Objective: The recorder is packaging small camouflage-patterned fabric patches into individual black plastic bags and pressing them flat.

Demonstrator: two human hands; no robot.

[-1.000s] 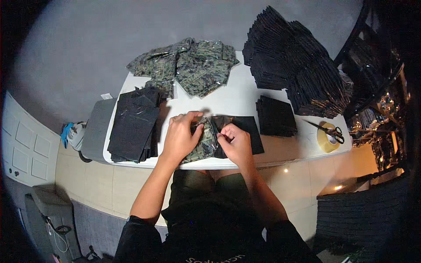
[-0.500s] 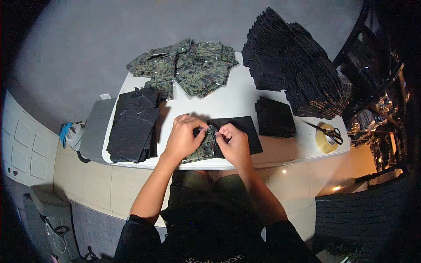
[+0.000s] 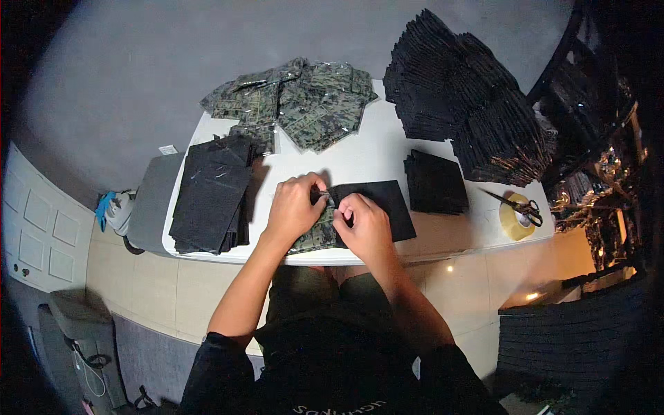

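A folded camouflage cloth piece in clear plastic lies at the table's near edge, mostly covered by my hands. My left hand pinches its upper edge between thumb and fingers. Just right of it, my right hand is closed in a pinch at the packet's right edge; its fingertips are partly hidden. Partly under my right hand lies a flat black bag.
A stack of black bags stands at the left, a smaller black stack at the right. Camouflage packets and tall black stacks lie at the back. Scissors rest on a tape roll.
My right hand's fingers have moved slightly left and down along the packet's edge. My left hand still pinches the packet, its thumb a little higher. The view has shifted slightly.
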